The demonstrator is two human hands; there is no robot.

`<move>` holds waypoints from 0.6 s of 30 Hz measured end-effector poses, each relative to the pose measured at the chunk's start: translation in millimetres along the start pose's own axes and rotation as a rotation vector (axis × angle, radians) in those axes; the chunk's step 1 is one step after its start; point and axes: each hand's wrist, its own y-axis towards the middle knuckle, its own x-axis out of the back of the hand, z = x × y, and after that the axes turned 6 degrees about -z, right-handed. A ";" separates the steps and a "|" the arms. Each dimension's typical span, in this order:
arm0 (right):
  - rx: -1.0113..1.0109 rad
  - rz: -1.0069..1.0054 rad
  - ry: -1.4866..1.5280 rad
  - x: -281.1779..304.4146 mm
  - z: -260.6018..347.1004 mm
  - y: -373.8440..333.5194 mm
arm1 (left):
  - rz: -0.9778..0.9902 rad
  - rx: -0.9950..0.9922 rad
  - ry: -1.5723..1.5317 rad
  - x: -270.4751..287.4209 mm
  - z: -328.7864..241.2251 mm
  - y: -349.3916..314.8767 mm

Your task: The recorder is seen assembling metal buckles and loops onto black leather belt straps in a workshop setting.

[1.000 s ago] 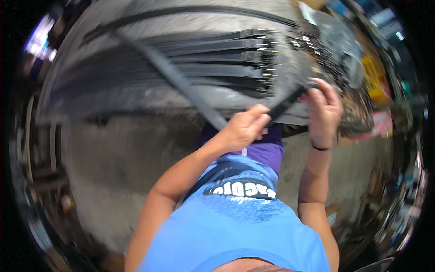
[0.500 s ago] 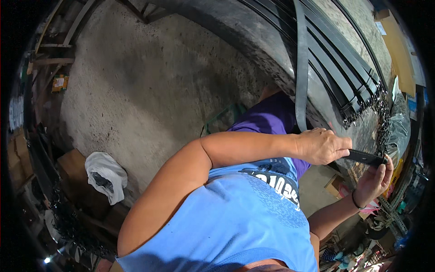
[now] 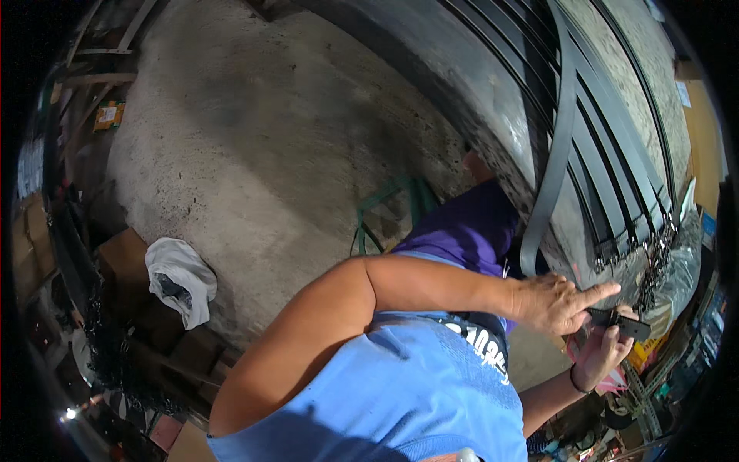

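A black leather belt (image 3: pixel 633 328) is in my hands at the right, its short end sticking out past my fingers. My right hand (image 3: pixel 603 356), with a dark band at the wrist, pinches it from below between thumb and fingers. Above it my left hand (image 3: pixel 556 303) reaches across my body, index finger stretched out over the belt, its other fingers curled against the belt's near part. A long strap (image 3: pixel 550 185) curves down from the workbench to behind my left hand; whether it joins the held piece is hidden.
Several black belts (image 3: pixel 616 162) lie side by side on the workbench (image 3: pixel 504 115), their buckles bunched at the near end. A clear plastic bag (image 3: pixel 681 269) and cardboard (image 3: pixel 702 146) stand beyond. A white sack (image 3: pixel 181 281) sits on the concrete floor (image 3: pixel 254 146) at left, near cardboard boxes (image 3: pixel 123 266).
Both hands have come closer together and moved lower in view with the belt. My left index finger has stretched out. The whole view has shifted slightly.
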 end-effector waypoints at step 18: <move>0.013 -0.013 0.043 -21.7 -2.3 6.4 | -0.009 0.124 -0.184 17.5 -13.5 12.2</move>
